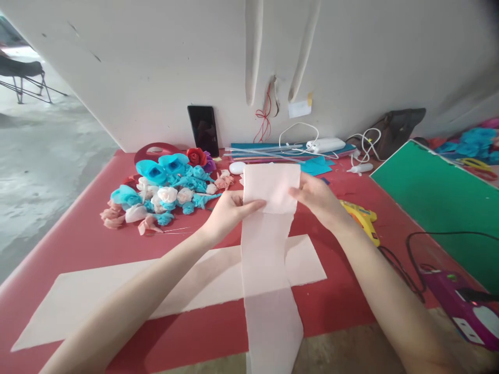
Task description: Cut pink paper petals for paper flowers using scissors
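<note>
A long strip of pale pink crepe paper (267,254) hangs between my two hands, its upper end folded over into a flat panel. My left hand (233,210) pinches the panel's left edge, thumb lying on the front. On the right edge, my right hand (317,200) grips the same fold with its thumb in front. The strip's lower part drops past the table's front edge. Beneath it, a second pale paper strip (117,283) lies crosswise on the red table, partly covered by my left forearm.
Blue, white and pink paper flowers (167,195) are heaped at the left. A phone (204,130) leans on the wall. To the right are a yellow glue gun (360,218), a green board (440,202) and a purple power strip (460,306) with a black cable.
</note>
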A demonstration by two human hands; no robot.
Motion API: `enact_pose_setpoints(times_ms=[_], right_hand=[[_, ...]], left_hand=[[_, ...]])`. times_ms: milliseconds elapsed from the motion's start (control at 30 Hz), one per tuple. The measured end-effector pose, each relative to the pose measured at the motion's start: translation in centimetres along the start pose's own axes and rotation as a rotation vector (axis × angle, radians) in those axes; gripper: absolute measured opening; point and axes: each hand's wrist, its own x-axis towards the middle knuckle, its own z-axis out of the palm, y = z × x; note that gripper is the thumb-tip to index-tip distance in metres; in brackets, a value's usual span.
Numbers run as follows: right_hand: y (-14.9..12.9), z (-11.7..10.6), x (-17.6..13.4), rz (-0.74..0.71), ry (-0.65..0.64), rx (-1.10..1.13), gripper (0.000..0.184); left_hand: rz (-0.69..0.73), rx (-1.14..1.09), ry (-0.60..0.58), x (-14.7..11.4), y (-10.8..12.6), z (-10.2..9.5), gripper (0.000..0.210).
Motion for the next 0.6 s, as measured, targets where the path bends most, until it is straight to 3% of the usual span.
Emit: enact_pose_setpoints(times_ms=[100, 233, 433, 600], right_hand=[[-0.1, 0.1, -0.2, 0.097, -0.178, 0.033, 0.03], [-0.2, 0.5, -0.5, 0.113, -0.168, 0.043, 0.027], [-0.6, 0.5, -0.6, 0.135, -0.093, 0.117, 0.025], [-0.6, 0.2, -0.5, 0.108, -0.094, 0.135, 0.023]], left_hand=[[0.038, -0.056, 0.025, 0.1, 0.2, -0.4, 0.024], [0.054, -0.067, 0.037, 0.1, 0.4, -0.7, 0.024], [0.074, 0.061, -0.051, 0.1, 0.8, -1.0, 0.022], [0.03, -0.02, -0.097, 0.2, 0.7, -1.2, 0.02]])
